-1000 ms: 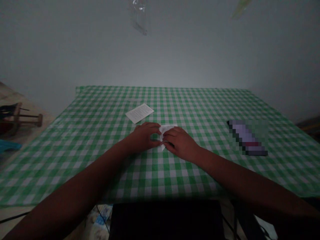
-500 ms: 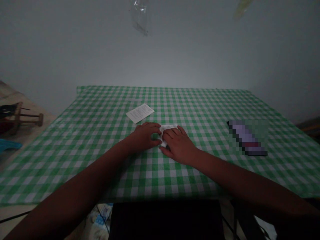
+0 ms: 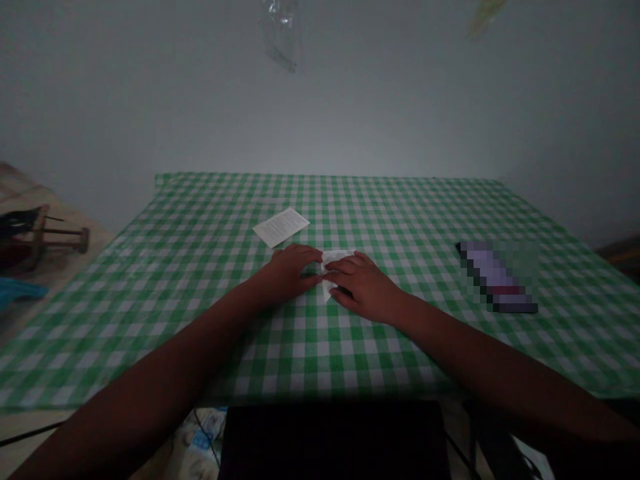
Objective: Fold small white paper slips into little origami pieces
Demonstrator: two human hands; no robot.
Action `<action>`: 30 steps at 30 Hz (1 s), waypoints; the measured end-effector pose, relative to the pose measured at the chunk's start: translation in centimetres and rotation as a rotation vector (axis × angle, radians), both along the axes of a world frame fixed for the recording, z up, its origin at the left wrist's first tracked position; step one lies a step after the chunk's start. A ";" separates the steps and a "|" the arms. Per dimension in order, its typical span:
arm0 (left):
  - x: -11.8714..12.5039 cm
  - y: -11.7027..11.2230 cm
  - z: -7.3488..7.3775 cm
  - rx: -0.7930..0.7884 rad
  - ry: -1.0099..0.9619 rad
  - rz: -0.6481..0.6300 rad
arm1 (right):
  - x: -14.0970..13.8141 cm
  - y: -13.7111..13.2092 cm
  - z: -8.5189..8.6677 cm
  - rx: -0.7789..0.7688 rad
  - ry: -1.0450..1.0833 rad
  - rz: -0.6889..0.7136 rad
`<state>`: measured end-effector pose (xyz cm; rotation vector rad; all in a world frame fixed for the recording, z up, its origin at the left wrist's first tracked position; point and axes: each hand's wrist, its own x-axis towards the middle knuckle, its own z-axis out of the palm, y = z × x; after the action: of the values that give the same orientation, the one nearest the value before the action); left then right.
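Observation:
A small white sheet of printed paper [image 3: 338,255] lies on the checked tablecloth in front of me, largely covered by my fingers. My left hand [image 3: 293,270] rests at its left edge; the thumb and forefinger touch that edge at two spots, with a gap between them. Over the paper's right part lies my right hand [image 3: 367,287], palm down, its fingers spread and the thumb apart near the lower corner. Neither hand closes round the sheet. Whether the paper is folded is hard to make out.
Beyond my left hand lies a printed card [image 3: 281,227]. A phone [image 3: 493,273], blurred by pixels, is at the right on the green-and-white tablecloth [image 3: 400,213]. A wooden stool [image 3: 45,233] stands on the floor at left. A clear plastic bag [image 3: 281,33] hangs on the wall.
My right hand has shifted slightly, its fingers more spread and the thumb moved right, so more of the paper's lower corner shows. The left hand stays nearly in place, its thumb slightly higher.

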<state>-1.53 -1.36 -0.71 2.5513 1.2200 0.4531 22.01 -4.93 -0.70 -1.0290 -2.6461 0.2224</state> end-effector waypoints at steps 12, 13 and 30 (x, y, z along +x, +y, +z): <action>0.0 0.3 -0.3 -0.022 -0.001 0.032 | -0.3 -0.3 0.1 0.021 -0.053 -0.028; 0.0 0.3 -0.2 -0.027 0.005 0.036 | -0.3 -0.4 0.1 0.021 -0.055 -0.027; 0.0 0.2 0.3 -0.037 0.077 -0.025 | -0.3 -0.5 0.4 0.015 -0.089 -0.015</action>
<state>-1.53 -1.12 -0.41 2.5715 1.2092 0.3258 21.76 -5.48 -0.26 -1.0773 -2.7142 0.1571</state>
